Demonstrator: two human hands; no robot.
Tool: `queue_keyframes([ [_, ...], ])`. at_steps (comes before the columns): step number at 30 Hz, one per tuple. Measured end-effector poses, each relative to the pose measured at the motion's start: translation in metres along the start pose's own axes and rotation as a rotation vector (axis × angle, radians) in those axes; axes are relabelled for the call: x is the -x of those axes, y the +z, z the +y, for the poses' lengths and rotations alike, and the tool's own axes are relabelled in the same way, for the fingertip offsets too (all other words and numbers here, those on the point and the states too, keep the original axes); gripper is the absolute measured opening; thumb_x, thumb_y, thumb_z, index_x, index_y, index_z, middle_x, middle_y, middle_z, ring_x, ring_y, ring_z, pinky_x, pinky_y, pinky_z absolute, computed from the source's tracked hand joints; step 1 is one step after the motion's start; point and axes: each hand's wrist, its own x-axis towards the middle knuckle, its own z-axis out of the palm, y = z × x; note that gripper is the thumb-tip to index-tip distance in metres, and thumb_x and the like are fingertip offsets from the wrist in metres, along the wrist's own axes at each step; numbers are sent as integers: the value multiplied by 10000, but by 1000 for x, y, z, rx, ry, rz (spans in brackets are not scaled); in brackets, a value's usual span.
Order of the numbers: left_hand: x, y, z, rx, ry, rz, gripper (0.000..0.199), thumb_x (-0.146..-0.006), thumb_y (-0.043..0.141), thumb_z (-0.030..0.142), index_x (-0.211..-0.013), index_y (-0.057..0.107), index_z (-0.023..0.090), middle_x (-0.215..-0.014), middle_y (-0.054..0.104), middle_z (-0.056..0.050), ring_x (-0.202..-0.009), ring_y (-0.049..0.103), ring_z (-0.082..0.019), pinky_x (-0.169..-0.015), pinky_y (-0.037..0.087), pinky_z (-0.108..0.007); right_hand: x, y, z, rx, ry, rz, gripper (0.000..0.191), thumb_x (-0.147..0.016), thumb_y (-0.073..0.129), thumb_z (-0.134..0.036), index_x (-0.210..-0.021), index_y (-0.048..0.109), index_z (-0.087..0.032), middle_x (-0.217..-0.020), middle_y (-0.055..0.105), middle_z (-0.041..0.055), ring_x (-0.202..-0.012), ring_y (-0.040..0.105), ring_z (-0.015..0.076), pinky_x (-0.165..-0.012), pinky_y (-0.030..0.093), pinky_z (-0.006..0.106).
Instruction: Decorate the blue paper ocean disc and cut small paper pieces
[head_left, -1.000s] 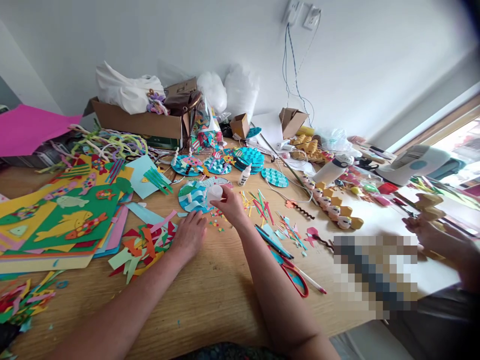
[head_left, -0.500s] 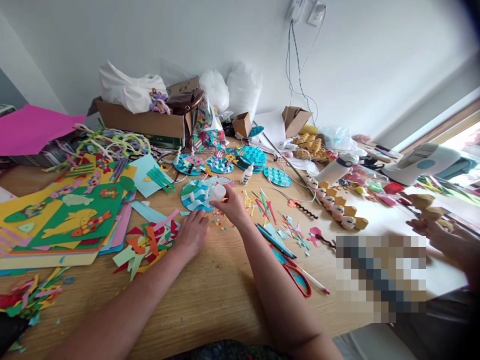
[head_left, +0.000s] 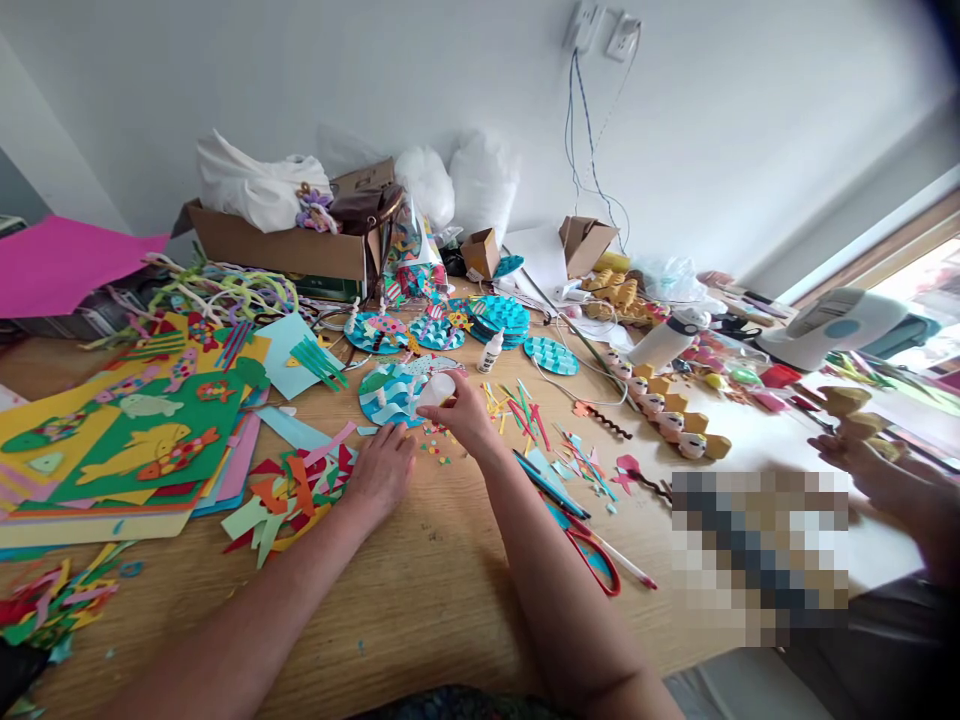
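Right hand in close, thumb and fingers pinched a whitish cup, apparently over the blue disc's right side; left hand lay farther off, empty fingers loosely extended.

A wood-grained worktop spans the frame; on it, at left, lie layered coloured sheets with fish cut-outs; paper scraps lie left of centre, more clippings at lower left; near the middle sit a blue wavy disc, a white glue bottle and stacked blue discs; red-handled scissors lie right of centre; a cardboard box stands at upper left.
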Motion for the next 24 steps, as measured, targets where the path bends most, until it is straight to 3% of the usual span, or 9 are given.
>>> queue_keyframes([
  [11, 0, 1, 0, 12, -1, 0, 303, -849, 449, 153, -1112, 601, 143, -1273, 566, -130, -1196, 479, -289, -910, 442, -423, 3, -5, 1, -34, -11, -77, 453, -607, 716, -285, -1027, 566, -206, -799, 620, -27, -502, 557, 74, -400, 384, 162],
  [17, 0, -2, 0, 12, 9, 9, 283, -846, 452, 155, -1085, 602, 153, -1243, 578, -121, -1176, 487, -279, -888, 452, -408, 0, -6, 1, 250, -94, 36, 449, -568, 763, -333, -980, 649, -197, -579, 553, -65, -503, 506, 94, -467, 371, 194],
  [24, 0, -2, 0, 17, 10, 13, 283, -833, 470, 147, -1083, 603, 148, -1241, 578, -134, -1174, 490, -289, -876, 457, -424, 1, -3, 2, 356, -212, 110, 312, -608, 735, -353, -864, 675, -186, -667, 593, -34, -638, 543, 125, -594, 391, 218],
])
